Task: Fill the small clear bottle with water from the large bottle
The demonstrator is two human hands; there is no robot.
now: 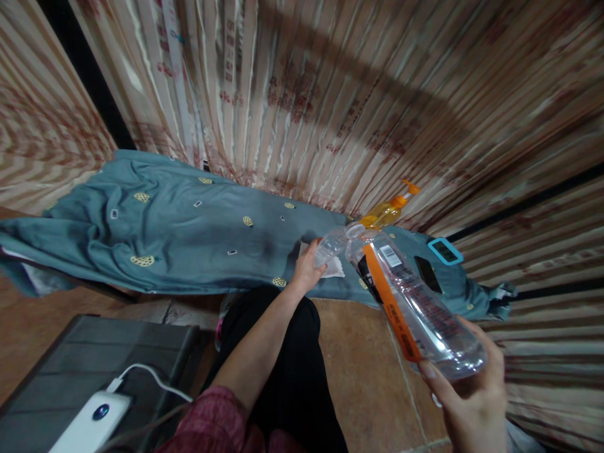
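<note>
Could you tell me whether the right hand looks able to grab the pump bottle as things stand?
Probably not: the right hand is holding the big bottle, whose mouth is by the small bottle, in front of the pump bottle. The hand would likely need freeing first.

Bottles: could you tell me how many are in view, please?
3: large clear bottle in the right hand, small clear bottle in the left hand, amber pump bottle beyond them.
</note>
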